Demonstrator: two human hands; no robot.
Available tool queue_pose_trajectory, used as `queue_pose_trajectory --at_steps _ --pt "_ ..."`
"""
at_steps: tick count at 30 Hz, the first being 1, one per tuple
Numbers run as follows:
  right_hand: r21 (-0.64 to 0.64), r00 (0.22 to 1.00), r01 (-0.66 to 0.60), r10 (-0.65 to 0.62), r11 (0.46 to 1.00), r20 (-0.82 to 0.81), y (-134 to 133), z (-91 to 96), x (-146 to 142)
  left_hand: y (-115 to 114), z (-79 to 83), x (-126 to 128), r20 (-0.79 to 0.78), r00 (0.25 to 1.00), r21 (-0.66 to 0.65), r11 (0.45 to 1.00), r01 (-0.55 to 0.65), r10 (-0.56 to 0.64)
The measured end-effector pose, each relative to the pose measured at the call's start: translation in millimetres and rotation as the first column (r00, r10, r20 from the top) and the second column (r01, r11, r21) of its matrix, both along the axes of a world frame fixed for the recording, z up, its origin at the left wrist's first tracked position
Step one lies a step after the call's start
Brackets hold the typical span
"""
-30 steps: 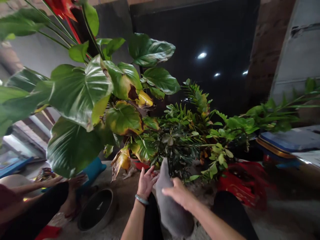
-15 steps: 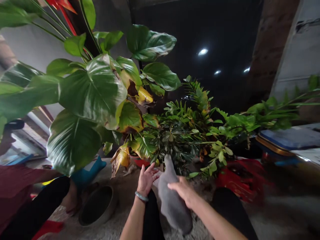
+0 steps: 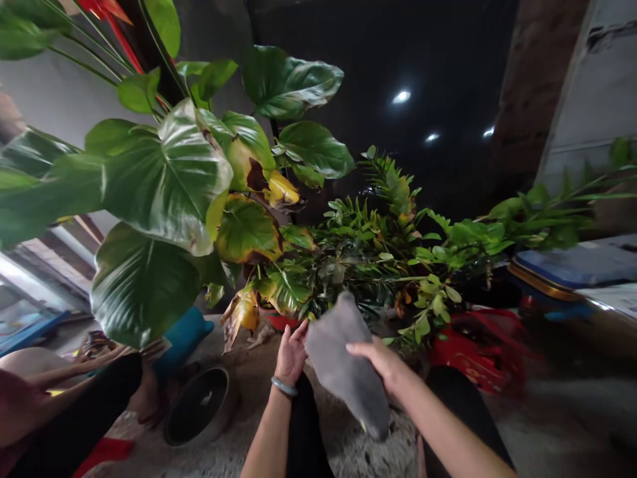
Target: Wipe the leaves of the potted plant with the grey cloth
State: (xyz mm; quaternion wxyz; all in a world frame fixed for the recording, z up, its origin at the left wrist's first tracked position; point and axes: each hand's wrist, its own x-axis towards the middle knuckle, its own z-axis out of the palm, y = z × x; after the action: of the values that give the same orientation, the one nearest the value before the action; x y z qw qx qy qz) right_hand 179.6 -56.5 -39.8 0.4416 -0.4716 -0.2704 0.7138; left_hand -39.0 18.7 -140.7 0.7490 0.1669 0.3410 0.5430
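Gripping grey piece (image 3: 332,358) in right hand (image 3: 382,362), pointing lengthwise toward plants (image 3: 378,245), above open floor (image 3: 348,441), beside loosely open left hand (image 3: 291,357).

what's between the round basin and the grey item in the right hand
In the head view, from basin to grey item: floor, left wrist with bracelet, then black-clad leg.

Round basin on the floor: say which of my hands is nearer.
Left. Your left hand is to the right of the round basin; your right hand is farther right, gripping the grey cloth.
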Motion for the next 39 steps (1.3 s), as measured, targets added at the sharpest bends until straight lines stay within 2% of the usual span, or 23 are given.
queue_pose_trajectory --at_steps 1,2,4,6,8,11,13,14,15,17,19,21,22,24,27,29,30,32,34,36,37,39 --pt "-0.026 1.000 -0.028 0.028 0.999 0.009 -13 -14.6 -1 -1 0.6 0 0.000 1.000 -0.005 1.000 -0.001 0.001" --pt "-0.039 0.999 -0.001 0.002 0.999 0.038 -25 -25.7 0 -1 0.8 -1 0.000 1.000 -0.009 1.000 -0.001 0.001" --pt "-0.025 0.997 0.043 -0.041 0.999 0.063 -42 -33.1 9 -2 0.9 -2 -0.002 1.000 -0.012 1.000 -0.003 0.003" --pt "0.027 0.995 0.089 -0.090 0.996 0.040 -45 -20.4 25 -2 1.3 -3 -0.002 1.000 -0.015 1.000 -0.014 0.014" --pt "0.085 0.981 0.192 -0.191 0.978 -0.024 -33 5.0 43 -1 2.9 -2 -0.005 1.000 -0.026 0.999 -0.024 0.024" --pt "0.131 0.904 0.420 -0.400 0.898 -0.155 -3 40.6 57 -1 7.7 2 -0.021 0.999 -0.052 0.998 -0.034 0.033" --pt "0.149 0.839 0.529 -0.489 0.835 -0.239 15 47.5 56 -2 10.9 5 -0.035 0.998 -0.068 0.996 -0.052 0.050" --pt "0.148 0.818 0.559 -0.513 0.816 -0.260 19 44.2 51 -3 12.0 7 -0.043 0.997 -0.071 0.996 -0.061 0.058" --pt "0.138 0.812 0.568 -0.524 0.811 -0.258 20 36.9 46 -3 12.5 8 -0.050 0.996 -0.072 0.995 -0.071 0.068" --pt "0.087 0.858 0.500 -0.480 0.862 -0.182 9 14.8 33 -4 11.9 8 -0.061 0.995 -0.069 0.994 -0.088 0.084" --pt "0.029 0.933 0.355 -0.353 0.934 -0.065 -13 -5.5 24 -5 9.6 6 -0.068 0.993 -0.059 0.994 -0.096 0.092" --pt "0.030 0.970 0.244 -0.244 0.969 0.007 -33 -10.4 23 -6 7.3 2 -0.071 0.994 -0.042 0.995 -0.090 0.087" --pt "0.052 0.972 0.232 -0.233 0.971 0.019 -38 -4.9 26 -6 6.6 1 -0.072 0.994 -0.036 0.996 -0.084 0.081" --pt "0.132 0.951 0.306 -0.308 0.943 -0.005 -33 18.9 36 -5 6.6 0 -0.075 0.995 -0.030 0.997 -0.073 0.070" --pt "0.260 0.859 0.511 -0.496 0.819 -0.124 5 58.5 50 -5 8.4 4 -0.083 0.994 -0.038 0.996 -0.079 0.076" --pt "0.208 0.824 0.567 -0.549 0.797 -0.141 30 65.7 50 -6 8.5 10 -0.089 0.991 -0.040 0.994 -0.106 0.102" --pt "0.150 0.825 0.565 -0.552 0.811 -0.121 36 60.9 46 -7 8.0 12 -0.094 0.988 -0.040 0.991 -0.129 0.125" --pt "0.016 0.850 0.525 -0.524 0.851 -0.050 32 37.8 35 -8 7.0 14 -0.099 0.975 -0.029 0.979 -0.204 0.201" --pt "-0.060 0.871 0.490 -0.491 0.870 0.008 9 8.8 24 -6 8.2 11 -0.088 0.941 -0.007 0.945 -0.328 0.327" --pt "-0.104 0.893 0.449 -0.448 0.887 0.040 -19 -9.4 22 0 14.1 4 -0.070 0.889 0.036 0.892 -0.451 0.453" --pt "-0.121 0.902 0.431 -0.429 0.894 0.047 -30 -10.5 24 4 18.7 1 -0.070 0.869 0.068 0.872 -0.485 0.489" --pt "-0.101 0.907 0.420 -0.419 0.902 0.029 -39 5.0 33 14 29.0 -2 -0.080 0.860 0.132 0.860 -0.492 0.504"
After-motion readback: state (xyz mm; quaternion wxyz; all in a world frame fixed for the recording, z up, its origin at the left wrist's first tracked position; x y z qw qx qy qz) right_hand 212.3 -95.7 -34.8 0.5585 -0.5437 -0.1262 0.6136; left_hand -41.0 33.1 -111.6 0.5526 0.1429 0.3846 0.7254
